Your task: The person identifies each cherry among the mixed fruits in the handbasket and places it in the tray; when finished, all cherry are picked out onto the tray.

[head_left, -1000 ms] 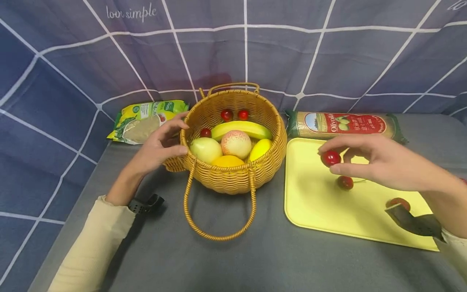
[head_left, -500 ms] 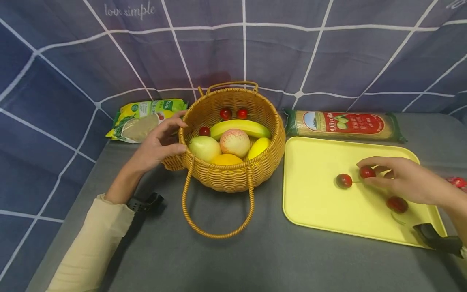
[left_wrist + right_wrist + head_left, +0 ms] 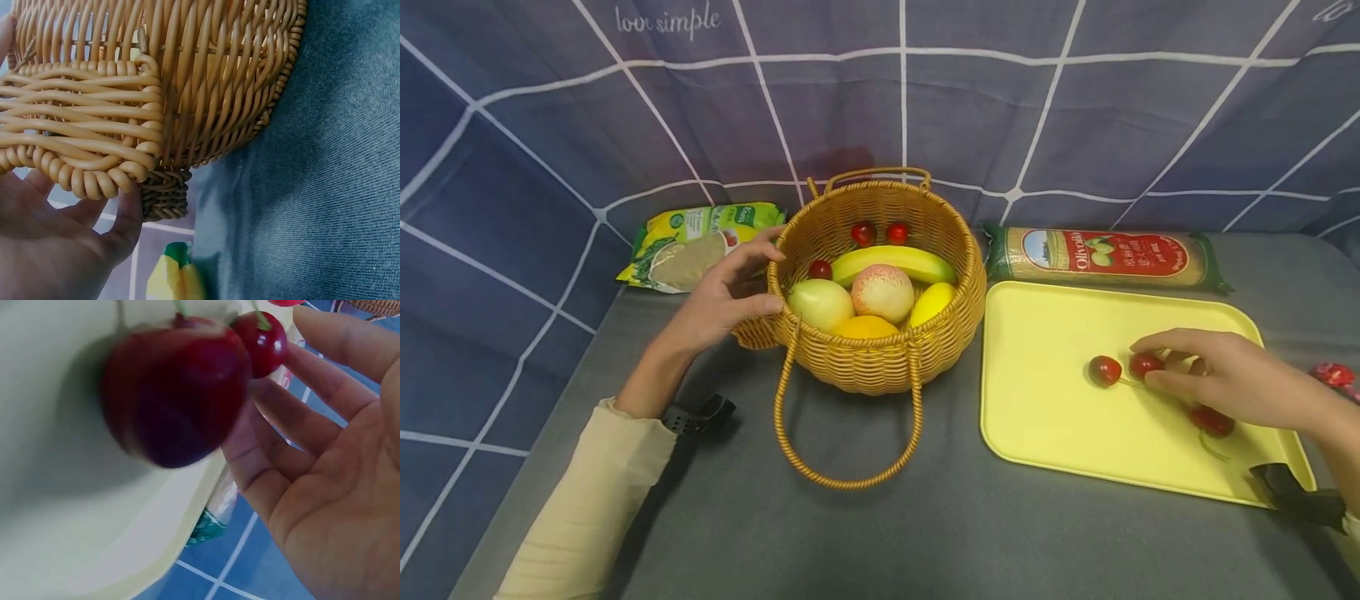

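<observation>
Pinching one round cherry over the yellow tray (whether it rests there, I cannot tell), the right hand is the nearer to it, with the basket well apart between nine and ten o'clock, its rim gripped at nine by the left hand. From that first cherry, a second cherry sits at nine o'clock and a third cherry at four. Inside the basket lie three more cherries, one banana, one peach, one pear, one lemon and one orange.

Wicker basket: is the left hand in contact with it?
Touching. In the head view, the left hand has its thumb against the rim of the wicker basket.
</observation>
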### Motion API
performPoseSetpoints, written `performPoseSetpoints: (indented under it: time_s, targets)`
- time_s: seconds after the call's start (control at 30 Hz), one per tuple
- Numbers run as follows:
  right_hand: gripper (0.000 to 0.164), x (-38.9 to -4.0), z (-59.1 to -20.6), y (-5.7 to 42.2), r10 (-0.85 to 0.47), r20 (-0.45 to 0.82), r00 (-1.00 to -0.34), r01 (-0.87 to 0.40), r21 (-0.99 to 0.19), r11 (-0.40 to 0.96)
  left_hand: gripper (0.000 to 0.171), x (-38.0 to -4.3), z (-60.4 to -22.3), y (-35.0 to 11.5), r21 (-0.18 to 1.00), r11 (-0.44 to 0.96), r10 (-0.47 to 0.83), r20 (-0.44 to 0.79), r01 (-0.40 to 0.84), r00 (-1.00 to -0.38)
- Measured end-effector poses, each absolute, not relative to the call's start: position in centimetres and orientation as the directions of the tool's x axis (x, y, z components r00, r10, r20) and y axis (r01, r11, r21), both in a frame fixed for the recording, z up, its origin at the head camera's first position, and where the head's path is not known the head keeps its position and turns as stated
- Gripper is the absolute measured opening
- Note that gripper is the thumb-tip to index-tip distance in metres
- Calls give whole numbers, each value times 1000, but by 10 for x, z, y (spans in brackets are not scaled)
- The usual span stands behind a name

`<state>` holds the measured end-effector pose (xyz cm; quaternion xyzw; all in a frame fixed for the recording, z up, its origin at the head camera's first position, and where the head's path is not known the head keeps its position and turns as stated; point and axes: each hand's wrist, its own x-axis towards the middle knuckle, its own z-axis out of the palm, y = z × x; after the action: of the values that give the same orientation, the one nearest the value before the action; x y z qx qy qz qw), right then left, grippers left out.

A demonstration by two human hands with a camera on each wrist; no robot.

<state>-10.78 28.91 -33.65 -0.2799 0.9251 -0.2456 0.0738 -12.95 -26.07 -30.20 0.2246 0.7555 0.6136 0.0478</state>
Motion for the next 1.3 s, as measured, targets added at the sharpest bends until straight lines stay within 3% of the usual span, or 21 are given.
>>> performPoseSetpoints:
  time_s: [0.2, 0.33, 0.47, 0.63, 0.83, 1.17, 1.3]
  targets:
    - [25, -111, -315, 276, -457, 171, -873, -485, -413, 771, 40, -129, -302, -260, 948, 145, 402, 206, 284, -892]
    - [23, -117, -290, 248, -418, 247, -874, -486, -466, 739, 38, -129, -301, -259, 952, 128, 394, 208, 278, -895]
    - [25, -127, -264, 205, -478, 325, -816, -576, -535, 619, 38, -129, -301, -260, 952, 125, 393, 210, 278, -895]
    - [20, -144, -237, 139, -615, 422, -666, -725, -558, 403, 39, -128, -301, -260, 949, 138, 400, 210, 285, -892]
    - [24, -170, -226, 67, -724, 285, -628, -674, -664, 323, 40, -129, -304, -261, 944, 149, 387, 218, 294, -896]
    - [39, -214, -240, 16, -775, 35, -631, -701, -456, 549, 41, -129, -305, -261, 945, 143, 400, 218, 296, -890]
    - [43, -219, -246, 7, -782, -75, -618, -685, -437, 583, 41, -129, -303, -262, 945, 137, 402, 222, 298, -888]
